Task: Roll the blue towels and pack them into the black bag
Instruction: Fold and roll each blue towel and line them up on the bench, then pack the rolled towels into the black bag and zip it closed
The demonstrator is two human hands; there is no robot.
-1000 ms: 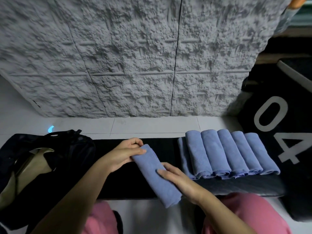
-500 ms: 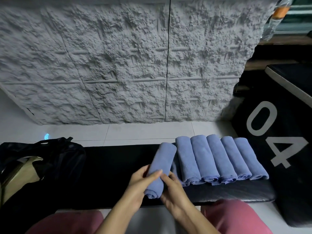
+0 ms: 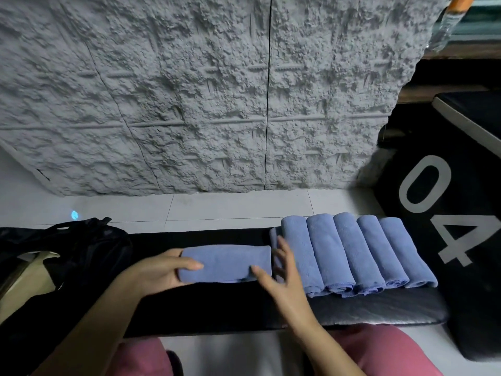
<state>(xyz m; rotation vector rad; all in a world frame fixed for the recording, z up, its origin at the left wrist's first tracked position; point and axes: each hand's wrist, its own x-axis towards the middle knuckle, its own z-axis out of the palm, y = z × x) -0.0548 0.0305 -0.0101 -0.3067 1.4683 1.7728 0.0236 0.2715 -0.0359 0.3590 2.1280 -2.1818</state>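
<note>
On tabletop (image 3: 379,313), left hand (image 3: 160,272) grips rolled towel (image 3: 227,263); right hand (image 3: 283,278) spread, holding nothing. Rolling looks done, row of rolls (image 3: 349,253) near right edge; black bag (image 3: 89,251) packing remains.

Background: grey rough-textured wall (image 3: 217,90), split by a dark vertical seam (image 3: 268,104). Below it, pale floor tiles (image 3: 230,207) with a small blue light spot (image 3: 74,214) at far left. Black padded table (image 3: 366,310) runs across the foreground. Just beside its right end: a black box (image 3: 461,294) marked "04" (image 3: 425,183) in white. Top right corner: clear bottle (image 3: 450,20) with orange top, blurred. Pink trouser legs (image 3: 379,346) at bottom edge.
</note>
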